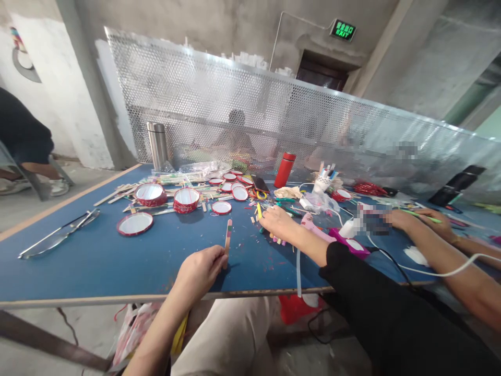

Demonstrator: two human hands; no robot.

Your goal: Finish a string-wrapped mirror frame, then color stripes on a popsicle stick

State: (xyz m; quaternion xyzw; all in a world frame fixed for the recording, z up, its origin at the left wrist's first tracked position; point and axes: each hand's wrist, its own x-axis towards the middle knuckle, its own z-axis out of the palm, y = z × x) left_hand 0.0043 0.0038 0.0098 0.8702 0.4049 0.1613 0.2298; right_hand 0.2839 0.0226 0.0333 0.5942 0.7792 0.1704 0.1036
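Note:
My left hand (pixel 201 269), near the table's front edge, is closed around the lower part of a flat wooden craft stick (pixel 227 237). The stick stands nearly upright, and its upper part carries reddish and dark green patches. Farther forward and to the right, my right hand (pixel 279 222) reaches low over the table with its fingers drawn together. At its fingertips a short yellow stick (pixel 259 211), like a crayon or marker, points up. Several small coloured pieces (pixel 278 239) lie under that hand, partly hidden by it. A pink object (pixel 313 228) lies beside my right wrist.
Red-rimmed round lids (pixel 135 223), red-wrapped tins (pixel 186 200) and loose sticks crowd the left and middle. Behind stand a steel flask (pixel 157 145), a red bottle (pixel 285 169) and a pen cup (pixel 322 183). White cable (pixel 426 272) and a co-worker's hands (pixel 407 222) occupy the right.

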